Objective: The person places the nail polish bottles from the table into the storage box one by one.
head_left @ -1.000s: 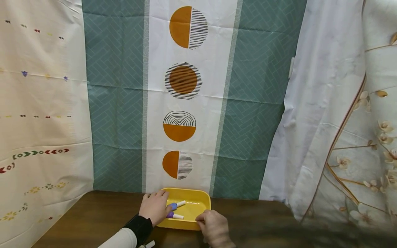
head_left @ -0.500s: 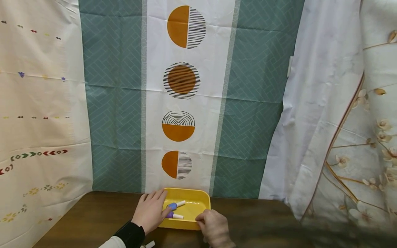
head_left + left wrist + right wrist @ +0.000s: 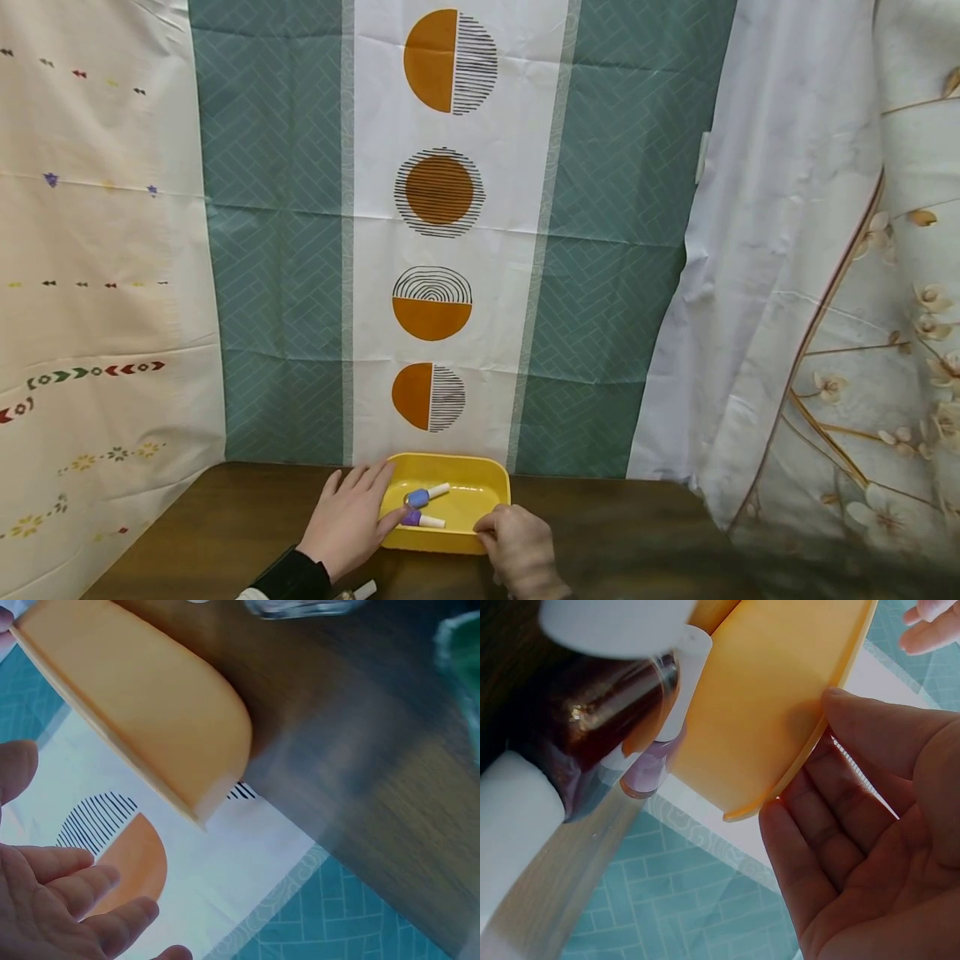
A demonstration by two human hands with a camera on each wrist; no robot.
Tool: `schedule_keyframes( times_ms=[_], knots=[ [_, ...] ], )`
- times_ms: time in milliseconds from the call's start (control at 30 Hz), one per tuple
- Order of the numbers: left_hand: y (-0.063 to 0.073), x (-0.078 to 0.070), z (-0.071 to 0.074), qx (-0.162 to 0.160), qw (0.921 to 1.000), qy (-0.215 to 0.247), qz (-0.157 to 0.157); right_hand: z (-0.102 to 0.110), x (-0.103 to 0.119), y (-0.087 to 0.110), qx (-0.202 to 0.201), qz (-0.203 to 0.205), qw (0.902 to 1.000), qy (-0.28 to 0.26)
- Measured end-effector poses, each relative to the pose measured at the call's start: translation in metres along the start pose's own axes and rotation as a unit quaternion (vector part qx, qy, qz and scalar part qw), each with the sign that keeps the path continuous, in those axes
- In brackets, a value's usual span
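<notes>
A yellow tray [image 3: 446, 543] stands on the table, in the middle of the head view. Inside its left part lie a blue nail polish bottle [image 3: 418, 498] and a purple nail polish bottle [image 3: 412, 518], both white-capped. My right hand [image 3: 519, 546] pinches the tray's near right rim between thumb and fingers, which the right wrist view shows closely. My left hand [image 3: 351, 518] is at the tray's left side with fingers extended and nothing held. In the left wrist view, those fingers [image 3: 124, 922] are apart from the tray wall [image 3: 165, 705].
Close to the right wrist camera are a dark red nail polish bottle [image 3: 604, 712] and a mauve one [image 3: 646, 769]. A green item [image 3: 463, 667] shows at the left wrist view's edge. A white cap [image 3: 365, 590] shows before the tray. Patterned cloth [image 3: 442, 250] hangs behind the table.
My left hand has drawn back leftward from over the bottles, uncovering more of the blue one. The right hand keeps its pinch on the tray rim.
</notes>
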State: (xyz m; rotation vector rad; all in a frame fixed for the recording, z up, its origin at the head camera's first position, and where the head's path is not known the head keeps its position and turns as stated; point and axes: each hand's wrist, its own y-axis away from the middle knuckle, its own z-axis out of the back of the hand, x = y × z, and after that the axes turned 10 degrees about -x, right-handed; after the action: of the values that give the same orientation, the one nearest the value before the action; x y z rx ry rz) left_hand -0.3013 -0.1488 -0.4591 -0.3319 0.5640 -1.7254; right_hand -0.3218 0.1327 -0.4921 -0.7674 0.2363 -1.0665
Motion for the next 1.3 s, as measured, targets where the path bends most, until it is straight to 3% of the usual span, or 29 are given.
schedule_keyframes(
  times_ms=[267,600,1033,1300],
  knots=[
    [0.014,0.012,0.013,0.009,0.9997,0.016,0.016,0.0,-0.001,-0.001,-0.004,0.007,1.0,-0.002],
    [0.031,0.025,0.022,0.016,0.9994,-0.008,0.03,0.001,-0.002,0.0,-0.011,0.009,0.9998,-0.014],
    [0.054,0.044,0.026,0.072,0.9955,-0.012,0.06,0.0,-0.003,0.002,0.005,-0.002,0.9999,-0.01],
    [0.072,0.062,0.026,0.053,0.9966,-0.025,0.057,0.003,-0.003,0.001,0.016,-0.012,0.9998,-0.009]
  ],
)
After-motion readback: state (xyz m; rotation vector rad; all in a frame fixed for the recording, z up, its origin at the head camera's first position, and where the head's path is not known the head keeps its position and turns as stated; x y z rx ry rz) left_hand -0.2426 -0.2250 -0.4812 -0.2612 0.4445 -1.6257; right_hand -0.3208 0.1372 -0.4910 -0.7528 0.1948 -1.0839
